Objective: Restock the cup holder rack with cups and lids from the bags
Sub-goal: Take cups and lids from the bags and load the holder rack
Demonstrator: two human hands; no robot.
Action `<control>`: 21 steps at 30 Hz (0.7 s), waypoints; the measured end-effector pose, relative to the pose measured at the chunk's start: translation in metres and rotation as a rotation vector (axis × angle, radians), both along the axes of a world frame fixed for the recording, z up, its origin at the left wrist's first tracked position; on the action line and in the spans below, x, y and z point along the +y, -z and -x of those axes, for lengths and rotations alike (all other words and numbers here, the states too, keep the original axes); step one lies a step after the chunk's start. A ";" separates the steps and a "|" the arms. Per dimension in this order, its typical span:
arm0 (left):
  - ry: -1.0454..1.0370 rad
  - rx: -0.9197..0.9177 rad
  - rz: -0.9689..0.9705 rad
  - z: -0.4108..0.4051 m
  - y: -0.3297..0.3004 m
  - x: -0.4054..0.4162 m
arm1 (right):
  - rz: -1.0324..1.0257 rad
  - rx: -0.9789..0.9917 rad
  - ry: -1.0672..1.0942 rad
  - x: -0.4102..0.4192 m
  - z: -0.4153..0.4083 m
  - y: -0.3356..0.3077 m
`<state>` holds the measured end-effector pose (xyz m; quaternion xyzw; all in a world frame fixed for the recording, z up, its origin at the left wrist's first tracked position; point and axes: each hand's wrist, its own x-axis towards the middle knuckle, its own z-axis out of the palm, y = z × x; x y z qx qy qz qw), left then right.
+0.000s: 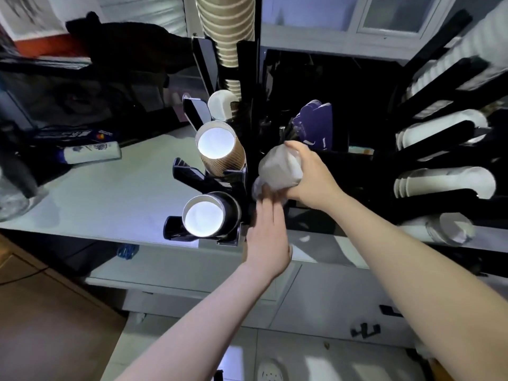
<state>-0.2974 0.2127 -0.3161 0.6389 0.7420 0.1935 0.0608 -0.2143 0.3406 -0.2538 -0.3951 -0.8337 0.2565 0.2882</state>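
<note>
Left forearm (pixel 192 320): reaching up from the bottom edge toward the black cup holder rack (pixel 242 149), bare to the elbow.
Left hand (pixel 268 237): hovering just below the bag, fingers loosely spread and blurred; I cannot tell whether it is gripping the plastic.
Right hand (pixel 310 177): wrapping its fingers tightly round the clear plastic bag (pixel 277 171), which is sitting just right of the rack's centre post.
Bag contents: looking white through the plastic; too blurred to say whether cups or lids.
Black cup (pixel 209 218): lying in the rack's lowest left cradle, mouth facing out.
Brown ribbed cup (pixel 220 149): resting in the cradle above it.
Brown cup stack (pixel 228 28): filling the rack's top left column.
White lids (pixel 445 182): sitting in the slanted slots on the rack's right side.
Counter (pixel 115 193): spreading out left of the rack.
</note>
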 end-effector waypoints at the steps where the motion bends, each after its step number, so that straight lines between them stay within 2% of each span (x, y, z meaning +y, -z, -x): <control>1: -0.001 -0.009 -0.015 0.000 0.001 0.002 | -0.008 0.040 0.025 -0.001 -0.005 0.001; 5: -0.009 -0.003 0.024 0.000 0.007 0.009 | -0.006 0.189 0.172 -0.001 -0.034 0.002; 7: -0.018 0.009 0.044 0.000 0.007 0.015 | 0.023 0.189 0.250 0.000 -0.051 0.003; 9: -0.002 0.006 0.040 -0.002 0.006 0.021 | 0.050 0.058 0.292 0.001 -0.063 0.007; 14: 0.022 0.164 0.058 -0.007 0.004 0.036 | 0.009 -0.328 0.260 0.004 -0.063 0.018; 21: 0.009 0.141 0.196 -0.010 0.010 0.048 | -0.151 -0.739 0.267 0.017 -0.047 0.017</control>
